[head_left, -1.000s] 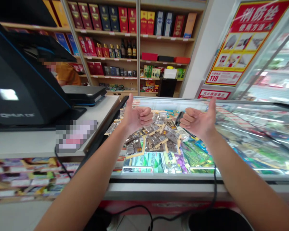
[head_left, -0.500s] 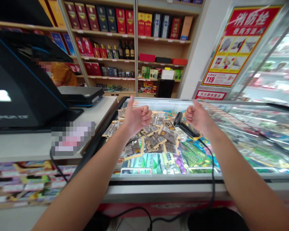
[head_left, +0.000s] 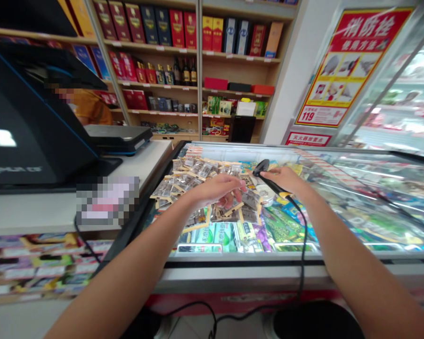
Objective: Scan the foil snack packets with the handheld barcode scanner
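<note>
My right hand (head_left: 285, 180) is closed on the handle of a black barcode scanner (head_left: 273, 184), whose head points up and to the left. A cable runs from the yellow end of its grip down over the freezer's front edge. Over a pile of clear snack packets (head_left: 198, 169) with tan edges, my left hand (head_left: 223, 189) is palm down, its fingers apart and loosely bent with nothing held. Whether its fingertips touch the packets below I cannot tell. A round white container (head_left: 267, 195) sits beside the pile, partly covered by the scanner.
The pile rests on the glass top of a chest freezer (head_left: 240, 273) holding colourful packs. At left is a counter (head_left: 53, 212) with a black till (head_left: 31, 122) and a weighing scale (head_left: 116, 136). Shelves (head_left: 151, 42) of boxes stand behind. A person's orange sleeve (head_left: 92, 106) shows past the till.
My left hand has turned palm down and moved right, over the packets. My right hand has taken hold of the scanner, which lay beside it, and the cable has shifted left.
</note>
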The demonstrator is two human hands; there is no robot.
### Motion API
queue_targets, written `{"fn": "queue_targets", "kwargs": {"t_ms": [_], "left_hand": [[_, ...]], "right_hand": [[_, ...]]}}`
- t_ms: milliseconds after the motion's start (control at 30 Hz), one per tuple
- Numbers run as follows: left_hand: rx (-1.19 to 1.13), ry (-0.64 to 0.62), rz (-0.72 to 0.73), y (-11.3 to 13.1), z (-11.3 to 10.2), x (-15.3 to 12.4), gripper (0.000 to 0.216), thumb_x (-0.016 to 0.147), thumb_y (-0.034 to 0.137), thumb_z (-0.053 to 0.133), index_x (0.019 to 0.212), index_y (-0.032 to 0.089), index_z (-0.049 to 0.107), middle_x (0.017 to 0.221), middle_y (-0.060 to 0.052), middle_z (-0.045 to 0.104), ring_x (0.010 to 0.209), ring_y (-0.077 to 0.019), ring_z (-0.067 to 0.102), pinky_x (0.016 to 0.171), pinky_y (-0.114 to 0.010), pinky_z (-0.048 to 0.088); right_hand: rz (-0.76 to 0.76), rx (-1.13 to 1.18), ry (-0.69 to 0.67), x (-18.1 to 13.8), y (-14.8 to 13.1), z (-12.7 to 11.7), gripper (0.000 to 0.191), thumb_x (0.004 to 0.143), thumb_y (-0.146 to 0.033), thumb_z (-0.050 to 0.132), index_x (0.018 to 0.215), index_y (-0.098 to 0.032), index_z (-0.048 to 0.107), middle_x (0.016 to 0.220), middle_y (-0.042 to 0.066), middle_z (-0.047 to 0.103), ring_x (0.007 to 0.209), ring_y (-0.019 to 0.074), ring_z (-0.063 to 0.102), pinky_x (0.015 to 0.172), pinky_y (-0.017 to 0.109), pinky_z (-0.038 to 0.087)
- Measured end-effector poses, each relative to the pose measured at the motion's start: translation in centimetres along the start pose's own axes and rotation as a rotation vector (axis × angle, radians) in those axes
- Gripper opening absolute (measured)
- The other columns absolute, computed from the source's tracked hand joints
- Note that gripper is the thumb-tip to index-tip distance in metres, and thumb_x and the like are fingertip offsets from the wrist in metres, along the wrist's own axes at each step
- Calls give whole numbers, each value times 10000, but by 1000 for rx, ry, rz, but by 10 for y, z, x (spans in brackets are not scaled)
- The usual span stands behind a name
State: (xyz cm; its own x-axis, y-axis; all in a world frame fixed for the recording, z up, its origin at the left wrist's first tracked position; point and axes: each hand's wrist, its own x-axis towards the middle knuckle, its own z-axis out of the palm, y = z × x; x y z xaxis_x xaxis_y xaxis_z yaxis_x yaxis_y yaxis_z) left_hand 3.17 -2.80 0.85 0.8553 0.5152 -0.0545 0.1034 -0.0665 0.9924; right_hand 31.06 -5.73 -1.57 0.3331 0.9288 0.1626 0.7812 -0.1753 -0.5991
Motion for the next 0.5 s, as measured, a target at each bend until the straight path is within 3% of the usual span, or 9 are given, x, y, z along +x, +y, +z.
{"fn": "queue_targets", "kwargs": {"t_ms": [167, 267, 400, 500], "left_hand": [[-122, 155, 0, -6, 7, 9, 175, 940, 339, 608, 932, 170, 652, 739, -27, 680, 416, -62, 533, 344, -194, 232], [-217, 314, 31, -8, 9, 15, 200, 951, 366, 603, 959, 168, 626, 765, -14, 661, 413, -66, 559, 345, -188, 257], [-297, 420, 77, -7, 10, 19, 235, 938, 400, 638, 1000, 173, 638, 954, -53, 694, 525, -83, 647, 393, -186, 374], [-318, 458, 96, -6, 11, 19, 226, 919, 390, 683, 989, 175, 669, 1067, -76, 695, 604, -74, 665, 459, -182, 441]], "right_hand": [[-51, 465, 15, -15, -23, 0, 585, 769, -766, 643, 963, -219, 719, 722, 62, 732, 628, 245, 676, 555, 328, 506], [-115, 573, 23, -20, -32, 6, 589, 775, -784, 613, 965, -231, 687, 729, 53, 716, 637, 233, 671, 555, 315, 508], [-138, 633, 32, -22, -39, 15, 431, 815, -589, 626, 1039, -223, 667, 852, 36, 727, 755, 215, 691, 619, 291, 520], [-199, 678, -59, -26, -45, 20, 447, 800, -459, 646, 1173, -214, 644, 912, 33, 731, 800, 210, 690, 679, 310, 536]]}}
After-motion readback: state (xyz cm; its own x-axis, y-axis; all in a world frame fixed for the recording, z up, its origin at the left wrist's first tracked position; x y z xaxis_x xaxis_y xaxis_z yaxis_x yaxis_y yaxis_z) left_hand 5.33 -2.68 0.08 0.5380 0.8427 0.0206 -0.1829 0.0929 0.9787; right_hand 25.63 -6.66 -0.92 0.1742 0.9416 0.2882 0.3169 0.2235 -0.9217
